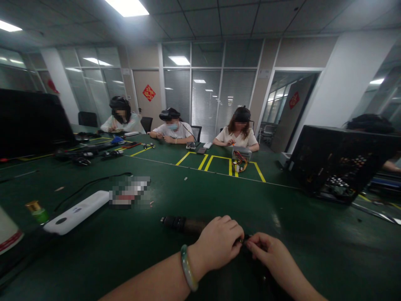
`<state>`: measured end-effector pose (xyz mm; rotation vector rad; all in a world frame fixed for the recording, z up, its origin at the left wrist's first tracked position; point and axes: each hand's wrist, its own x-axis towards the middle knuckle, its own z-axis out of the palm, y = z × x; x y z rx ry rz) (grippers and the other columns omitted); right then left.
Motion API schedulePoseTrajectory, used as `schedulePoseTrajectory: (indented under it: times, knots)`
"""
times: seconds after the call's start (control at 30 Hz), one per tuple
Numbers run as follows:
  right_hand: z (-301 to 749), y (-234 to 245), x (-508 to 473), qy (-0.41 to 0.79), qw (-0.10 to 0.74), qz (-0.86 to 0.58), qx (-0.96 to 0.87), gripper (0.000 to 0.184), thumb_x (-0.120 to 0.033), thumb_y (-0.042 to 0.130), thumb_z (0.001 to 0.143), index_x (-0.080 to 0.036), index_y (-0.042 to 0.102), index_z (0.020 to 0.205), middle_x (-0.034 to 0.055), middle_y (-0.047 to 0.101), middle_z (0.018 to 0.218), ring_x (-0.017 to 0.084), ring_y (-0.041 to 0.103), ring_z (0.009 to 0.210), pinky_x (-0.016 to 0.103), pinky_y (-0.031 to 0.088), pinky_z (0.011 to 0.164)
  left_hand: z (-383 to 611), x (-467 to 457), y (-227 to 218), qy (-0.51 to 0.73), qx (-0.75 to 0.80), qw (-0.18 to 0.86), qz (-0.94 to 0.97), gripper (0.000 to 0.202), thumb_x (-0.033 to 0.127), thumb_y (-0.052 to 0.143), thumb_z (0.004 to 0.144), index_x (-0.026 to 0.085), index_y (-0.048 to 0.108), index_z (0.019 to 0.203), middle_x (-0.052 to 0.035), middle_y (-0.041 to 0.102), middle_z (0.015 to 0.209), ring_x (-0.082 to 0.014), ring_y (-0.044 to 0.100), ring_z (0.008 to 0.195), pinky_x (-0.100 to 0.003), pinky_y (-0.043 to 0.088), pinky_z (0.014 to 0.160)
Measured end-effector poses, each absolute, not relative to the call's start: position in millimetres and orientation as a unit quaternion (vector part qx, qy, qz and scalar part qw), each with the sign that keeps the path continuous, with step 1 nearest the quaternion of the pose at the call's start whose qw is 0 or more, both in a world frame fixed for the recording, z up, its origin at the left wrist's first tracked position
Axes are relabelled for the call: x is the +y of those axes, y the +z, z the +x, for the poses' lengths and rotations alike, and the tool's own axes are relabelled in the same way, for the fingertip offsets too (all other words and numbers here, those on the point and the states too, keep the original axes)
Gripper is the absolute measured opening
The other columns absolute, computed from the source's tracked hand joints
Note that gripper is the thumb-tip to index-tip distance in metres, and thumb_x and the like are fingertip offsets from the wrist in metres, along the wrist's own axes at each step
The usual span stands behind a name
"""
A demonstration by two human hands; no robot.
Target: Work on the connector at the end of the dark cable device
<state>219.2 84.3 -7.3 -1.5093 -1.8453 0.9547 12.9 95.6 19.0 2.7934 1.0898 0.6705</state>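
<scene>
My left hand (219, 242), a green and white bangle (189, 267) on its wrist, is closed with curled fingers close to my right hand. My right hand (266, 249) pinches something small and dark between thumb and fingers. What the two hands hold is mostly hidden, with a tiny brassy glint between the fingertips. A dark cylindrical tool with a metal tip (175, 223), like an electric screwdriver, lies just beyond my left hand, its rear end hidden. Dark, unclear shapes lie in shadow below the hands.
On the green table (150, 251) at left are a white power strip (78, 213), a small green bottle (36, 212) and cables. A black computer case (332, 163) stands at right. A power supply (241, 154) sits near the co-workers across the table. A dark monitor (31, 123) is far left.
</scene>
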Motion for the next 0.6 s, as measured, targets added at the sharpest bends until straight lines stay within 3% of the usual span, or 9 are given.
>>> schedulePoseTrajectory:
  times: [0.17, 0.4, 0.6]
  knots:
    - [220.6, -9.7, 84.9, 0.362, 0.278, -0.561, -0.691, 0.026, -0.040, 0.056, 0.086, -0.018, 0.067, 0.078, -0.0010, 0.064, 0.065, 0.016, 0.059, 0.063, 0.022, 0.041, 0.057, 14.5, 94.4, 18.4, 0.224, 0.367, 0.030, 0.902, 0.012, 0.030, 0.062, 0.087, 0.020, 0.059, 0.091, -0.0011, 0.062, 0.092, -0.0198, 0.053, 0.092, -0.032, 0.040, 0.078]
    - [222.3, -16.3, 87.0, 0.356, 0.281, -0.559, -0.695, 0.027, -0.042, 0.057, 0.085, -0.018, 0.066, 0.075, -0.0011, 0.064, 0.064, 0.016, 0.059, 0.062, 0.022, 0.040, 0.056, 18.7, 91.7, 17.1, 0.192, 0.363, -0.003, 0.912, 0.005, 0.024, 0.057, 0.090, 0.020, 0.058, 0.091, -0.0014, 0.062, 0.095, -0.0186, 0.054, 0.092, -0.032, 0.039, 0.082]
    - [222.6, -14.7, 86.9, 0.357, 0.285, -0.553, -0.697, 0.025, -0.039, 0.057, 0.086, -0.018, 0.065, 0.075, -0.0018, 0.063, 0.063, 0.016, 0.058, 0.062, 0.022, 0.041, 0.057, 18.3, 92.1, 12.8, 0.220, 0.394, 0.032, 0.892, 0.010, 0.027, 0.061, 0.086, 0.021, 0.056, 0.091, 0.0003, 0.062, 0.092, -0.0184, 0.056, 0.087, -0.032, 0.040, 0.079]
